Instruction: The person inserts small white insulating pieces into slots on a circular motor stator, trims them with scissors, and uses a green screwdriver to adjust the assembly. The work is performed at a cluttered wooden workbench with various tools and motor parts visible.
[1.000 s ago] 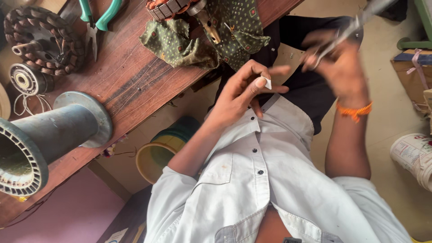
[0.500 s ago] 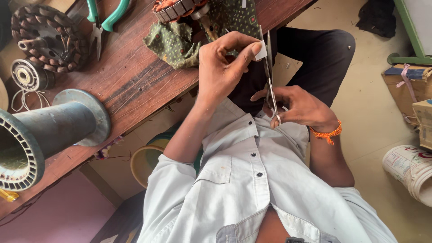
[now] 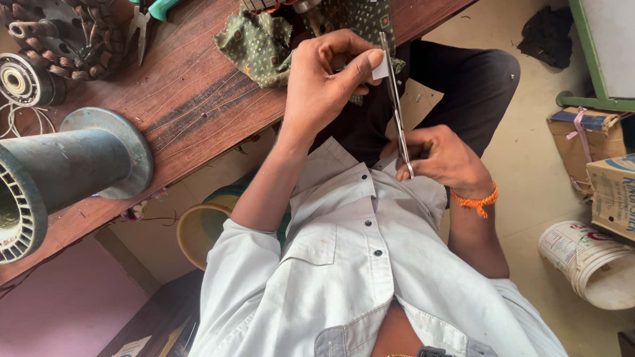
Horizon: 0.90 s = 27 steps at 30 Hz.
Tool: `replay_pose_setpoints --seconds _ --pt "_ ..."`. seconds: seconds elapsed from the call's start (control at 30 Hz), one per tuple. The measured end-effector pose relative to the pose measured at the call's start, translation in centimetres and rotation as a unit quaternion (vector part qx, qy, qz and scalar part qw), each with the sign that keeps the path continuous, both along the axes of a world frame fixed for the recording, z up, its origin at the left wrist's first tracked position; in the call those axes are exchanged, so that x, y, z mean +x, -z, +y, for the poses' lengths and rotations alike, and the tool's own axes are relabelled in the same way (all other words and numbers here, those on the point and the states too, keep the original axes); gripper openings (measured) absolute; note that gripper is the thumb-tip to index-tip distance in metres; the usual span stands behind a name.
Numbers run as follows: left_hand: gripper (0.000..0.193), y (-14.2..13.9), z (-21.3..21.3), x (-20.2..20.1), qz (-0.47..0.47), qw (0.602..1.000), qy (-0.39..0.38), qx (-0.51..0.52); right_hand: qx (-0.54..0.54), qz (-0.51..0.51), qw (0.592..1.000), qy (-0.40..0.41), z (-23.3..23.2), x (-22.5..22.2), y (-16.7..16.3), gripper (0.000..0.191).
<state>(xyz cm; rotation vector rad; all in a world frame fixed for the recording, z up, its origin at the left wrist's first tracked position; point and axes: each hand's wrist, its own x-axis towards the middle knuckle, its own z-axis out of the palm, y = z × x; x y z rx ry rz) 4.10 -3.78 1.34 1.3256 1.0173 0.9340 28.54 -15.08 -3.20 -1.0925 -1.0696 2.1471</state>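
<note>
My left hand (image 3: 327, 76) is raised over the table edge and pinches a small white slip (image 3: 379, 66) between thumb and forefinger. My right hand (image 3: 442, 157), with an orange band on the wrist, rests near my lap and grips thin metal scissors (image 3: 395, 106). The blades point up and away from me, and their tip lies right beside the white slip. Just behind my left hand, a green patterned cloth (image 3: 254, 41) lies on the wooden table (image 3: 192, 106).
On the table stand a large grey metal spool (image 3: 73, 165), a wound motor stator (image 3: 69, 33), a small round coil (image 3: 20, 79) and green-handled pliers (image 3: 155, 10). A yellow bowl (image 3: 198, 228) sits under the table. A white bucket (image 3: 585, 261) and cardboard boxes (image 3: 605, 165) stand on the floor to the right.
My right hand dropped from the upper right down to my lap with the scissors. My left hand rose with the white slip, and the scissors now stand beside it.
</note>
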Motion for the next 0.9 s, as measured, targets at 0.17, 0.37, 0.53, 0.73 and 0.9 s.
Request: replay_pose_setpoints --seconds 0.17,0.37,0.53,0.73,0.9 --pt "0.021 -0.6 0.0 0.1 -0.077 0.997 -0.021 -0.01 0.022 -0.019 0.998 0.06 -1.4 -0.9 0.3 0.045" --pt "0.038 -2.5 -3.0 0.0 -0.037 0.997 0.044 -0.043 0.191 0.024 0.937 0.292 0.1 -2.0 -2.3 0.066" --pt "0.031 -2.3 -4.3 -0.1 0.049 0.99 0.117 0.063 0.196 -0.086 0.944 0.253 2.0 -3.1 -3.5 0.055" --pt "0.029 -1.1 -5.1 -0.1 0.172 0.947 0.131 0.237 0.14 -0.118 0.958 0.22 1.6 -3.2 -3.0 0.036" --pt "0.026 0.7 -5.6 1.0 0.042 0.994 0.09 0.052 0.21 -0.134 0.932 0.262 1.1 -2.5 -2.1 0.025"
